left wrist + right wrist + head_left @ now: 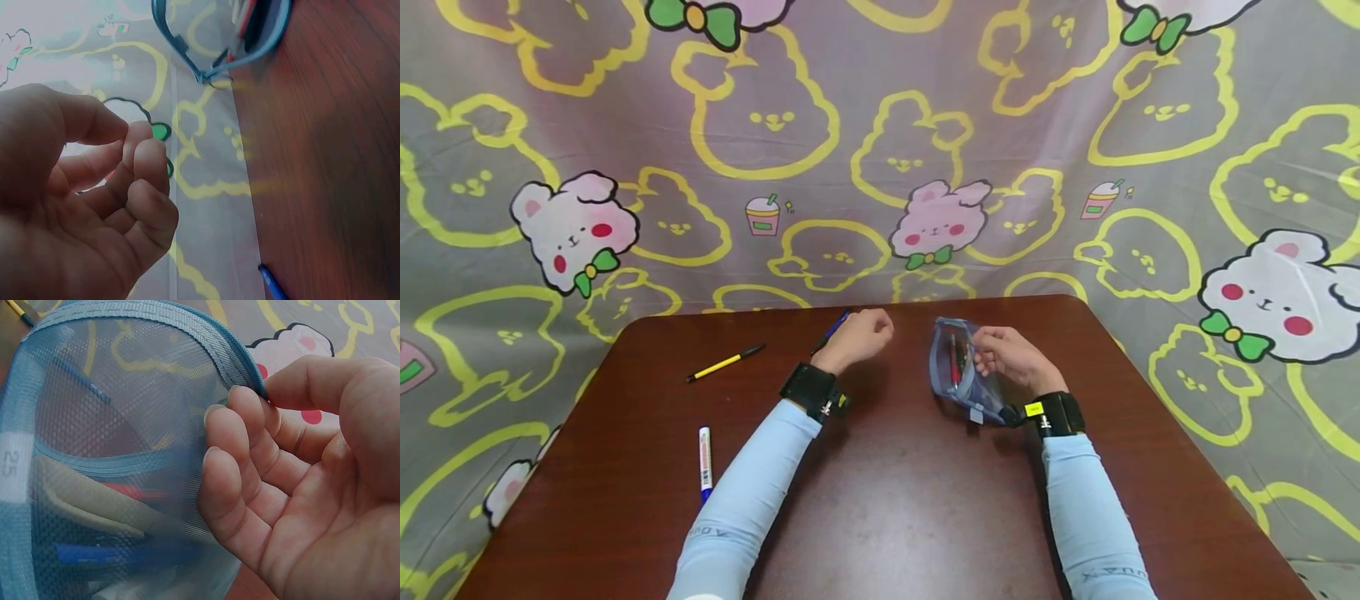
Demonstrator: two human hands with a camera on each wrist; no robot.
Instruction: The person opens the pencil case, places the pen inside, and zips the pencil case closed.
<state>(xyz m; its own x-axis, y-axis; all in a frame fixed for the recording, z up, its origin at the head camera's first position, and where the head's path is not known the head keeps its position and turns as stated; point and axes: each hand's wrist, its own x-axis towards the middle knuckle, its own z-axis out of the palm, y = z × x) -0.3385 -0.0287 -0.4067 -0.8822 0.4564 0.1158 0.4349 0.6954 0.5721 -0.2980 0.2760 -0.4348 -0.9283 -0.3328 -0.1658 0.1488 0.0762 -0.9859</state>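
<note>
My right hand (1011,354) pinches the zipped rim of a blue mesh pencil pouch (150,422) between thumb and fingers. The pouch mouth gapes, and a red pen (955,358), a blue item (100,554) and a pale beige item (87,494) show inside. To the left of the pouch, my left hand (859,337) is raised over the table with nothing in it. Its fingers curl and the thumb meets the fingertips in the left wrist view. A blue pen (830,332) lies just behind that hand, partly covered by it.
On the left of the brown table (895,500) lies a yellow pen (725,363) with black ends. Nearer the front, a white marker (705,458) with a blue cap is partly behind my left sleeve. A patterned cloth (820,192) hangs along the back edge.
</note>
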